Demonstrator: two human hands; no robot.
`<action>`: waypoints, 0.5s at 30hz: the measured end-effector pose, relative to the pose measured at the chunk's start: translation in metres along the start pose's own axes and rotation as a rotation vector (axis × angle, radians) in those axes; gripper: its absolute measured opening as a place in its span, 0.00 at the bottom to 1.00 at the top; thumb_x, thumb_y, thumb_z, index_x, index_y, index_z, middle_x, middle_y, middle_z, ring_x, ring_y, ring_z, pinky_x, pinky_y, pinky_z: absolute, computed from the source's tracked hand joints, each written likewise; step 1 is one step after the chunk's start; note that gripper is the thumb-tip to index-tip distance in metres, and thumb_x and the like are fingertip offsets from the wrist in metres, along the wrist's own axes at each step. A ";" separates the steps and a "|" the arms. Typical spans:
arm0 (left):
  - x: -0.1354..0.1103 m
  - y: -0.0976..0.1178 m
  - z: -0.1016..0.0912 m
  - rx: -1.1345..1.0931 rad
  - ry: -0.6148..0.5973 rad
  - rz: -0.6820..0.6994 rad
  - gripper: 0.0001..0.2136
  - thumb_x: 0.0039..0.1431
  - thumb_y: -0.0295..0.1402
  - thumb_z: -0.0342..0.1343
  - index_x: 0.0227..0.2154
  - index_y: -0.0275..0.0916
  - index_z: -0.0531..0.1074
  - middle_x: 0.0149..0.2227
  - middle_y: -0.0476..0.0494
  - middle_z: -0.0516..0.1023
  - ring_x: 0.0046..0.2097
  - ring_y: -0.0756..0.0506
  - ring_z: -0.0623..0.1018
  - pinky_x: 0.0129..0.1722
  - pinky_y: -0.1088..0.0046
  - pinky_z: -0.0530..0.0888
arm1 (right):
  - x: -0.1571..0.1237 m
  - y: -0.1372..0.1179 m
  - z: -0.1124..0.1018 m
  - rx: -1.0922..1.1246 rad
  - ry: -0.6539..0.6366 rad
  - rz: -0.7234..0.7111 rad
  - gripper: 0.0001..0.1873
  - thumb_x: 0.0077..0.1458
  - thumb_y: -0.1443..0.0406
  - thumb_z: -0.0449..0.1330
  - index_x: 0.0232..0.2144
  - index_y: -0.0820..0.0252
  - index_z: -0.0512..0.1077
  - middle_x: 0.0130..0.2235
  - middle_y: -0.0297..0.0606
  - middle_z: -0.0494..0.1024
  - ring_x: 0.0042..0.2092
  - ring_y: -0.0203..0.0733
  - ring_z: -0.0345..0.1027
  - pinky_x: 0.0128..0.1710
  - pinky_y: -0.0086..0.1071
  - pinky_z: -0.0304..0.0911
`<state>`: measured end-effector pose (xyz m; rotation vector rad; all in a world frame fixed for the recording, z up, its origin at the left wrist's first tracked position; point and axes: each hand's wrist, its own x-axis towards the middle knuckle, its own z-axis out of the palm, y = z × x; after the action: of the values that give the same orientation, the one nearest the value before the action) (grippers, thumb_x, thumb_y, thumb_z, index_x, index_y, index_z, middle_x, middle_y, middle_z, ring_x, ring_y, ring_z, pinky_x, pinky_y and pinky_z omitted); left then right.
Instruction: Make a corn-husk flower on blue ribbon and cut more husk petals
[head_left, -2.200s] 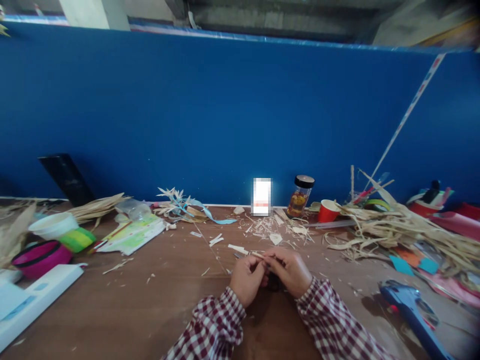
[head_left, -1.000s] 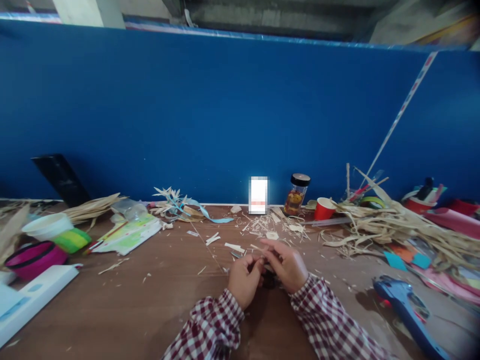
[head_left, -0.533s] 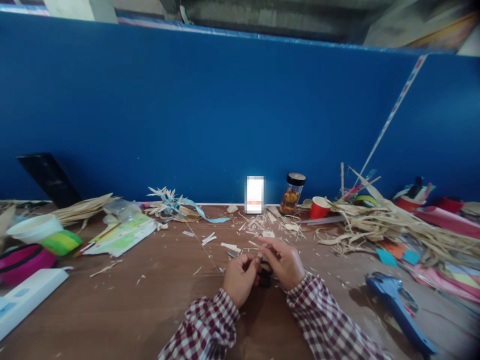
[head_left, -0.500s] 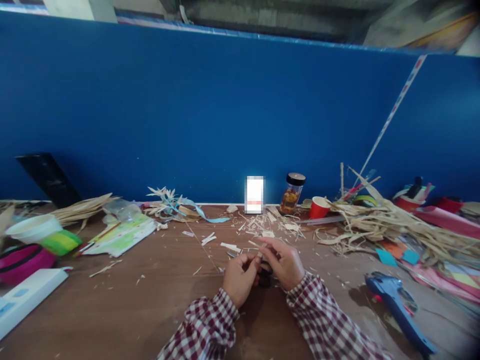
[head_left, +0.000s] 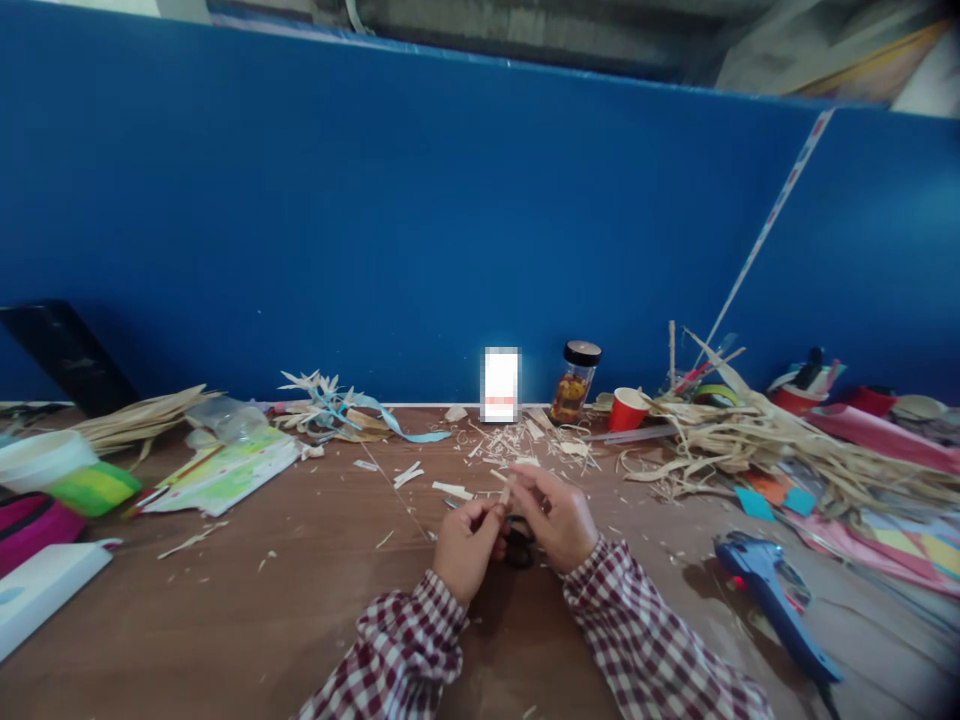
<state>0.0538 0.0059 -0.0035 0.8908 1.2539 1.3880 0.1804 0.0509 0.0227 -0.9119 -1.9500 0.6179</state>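
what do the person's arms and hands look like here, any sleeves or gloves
Both arms wear long sleeves in a dark red and white check, reaching to the wrists. The left hand and right hand are bare: no gloves, and no rings or watch that I can make out.

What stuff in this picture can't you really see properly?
- Head view: the pale strip pinched between the left hand and right hand is too small to identify.
- The dark thing under the hands is mostly covered by them.
- The white card at the blue wall is blurred out.
- The white box and pink bowl are cut off by the left edge.
- The jar contents are too small to tell.
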 end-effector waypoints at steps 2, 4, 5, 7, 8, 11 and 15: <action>0.002 0.001 -0.002 -0.047 0.060 -0.027 0.14 0.45 0.40 0.57 0.29 0.33 0.73 0.20 0.51 0.70 0.20 0.55 0.68 0.19 0.81 0.67 | 0.001 0.000 0.000 0.013 0.008 0.018 0.13 0.55 0.65 0.51 0.44 0.59 0.64 0.34 0.37 0.73 0.29 0.35 0.67 0.30 0.27 0.64; 0.004 0.002 -0.004 -0.090 0.103 -0.049 0.14 0.44 0.40 0.57 0.30 0.33 0.73 0.20 0.51 0.70 0.20 0.55 0.68 0.20 0.81 0.67 | 0.001 0.000 0.001 -0.002 -0.005 0.038 0.13 0.54 0.65 0.52 0.43 0.60 0.63 0.34 0.37 0.72 0.24 0.32 0.64 0.26 0.26 0.63; 0.005 0.002 -0.004 -0.105 0.110 -0.053 0.14 0.44 0.40 0.58 0.30 0.33 0.72 0.20 0.51 0.70 0.20 0.55 0.68 0.20 0.81 0.67 | 0.002 0.000 0.001 -0.020 -0.017 0.041 0.13 0.53 0.65 0.52 0.42 0.61 0.63 0.35 0.37 0.71 0.22 0.31 0.62 0.24 0.26 0.62; 0.005 0.002 -0.005 -0.109 0.098 -0.043 0.14 0.44 0.40 0.58 0.29 0.33 0.72 0.20 0.52 0.70 0.20 0.55 0.68 0.20 0.80 0.66 | 0.001 0.001 0.002 -0.066 -0.046 0.016 0.13 0.52 0.65 0.53 0.42 0.61 0.64 0.36 0.37 0.70 0.22 0.30 0.60 0.24 0.26 0.61; 0.004 0.002 -0.005 -0.097 0.081 -0.028 0.13 0.44 0.40 0.57 0.28 0.33 0.71 0.20 0.52 0.70 0.20 0.55 0.68 0.20 0.81 0.66 | 0.001 0.001 0.003 -0.084 -0.061 -0.008 0.13 0.51 0.65 0.54 0.41 0.60 0.65 0.37 0.37 0.70 0.24 0.31 0.61 0.25 0.27 0.61; 0.002 0.002 -0.004 -0.026 0.013 0.024 0.12 0.45 0.39 0.56 0.25 0.34 0.70 0.20 0.52 0.70 0.20 0.55 0.68 0.19 0.81 0.66 | 0.001 0.000 0.004 -0.095 -0.118 -0.048 0.07 0.51 0.67 0.54 0.36 0.60 0.68 0.35 0.37 0.71 0.33 0.36 0.64 0.32 0.28 0.61; 0.000 0.003 -0.001 0.028 -0.032 0.016 0.12 0.46 0.39 0.54 0.28 0.34 0.71 0.20 0.52 0.69 0.20 0.54 0.67 0.19 0.80 0.66 | 0.000 0.000 0.004 -0.042 -0.165 0.003 0.06 0.53 0.66 0.52 0.31 0.59 0.69 0.32 0.34 0.72 0.31 0.34 0.64 0.30 0.27 0.60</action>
<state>0.0526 0.0056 -0.0003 0.9409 1.2472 1.3659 0.1769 0.0509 0.0207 -0.9144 -2.1154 0.6739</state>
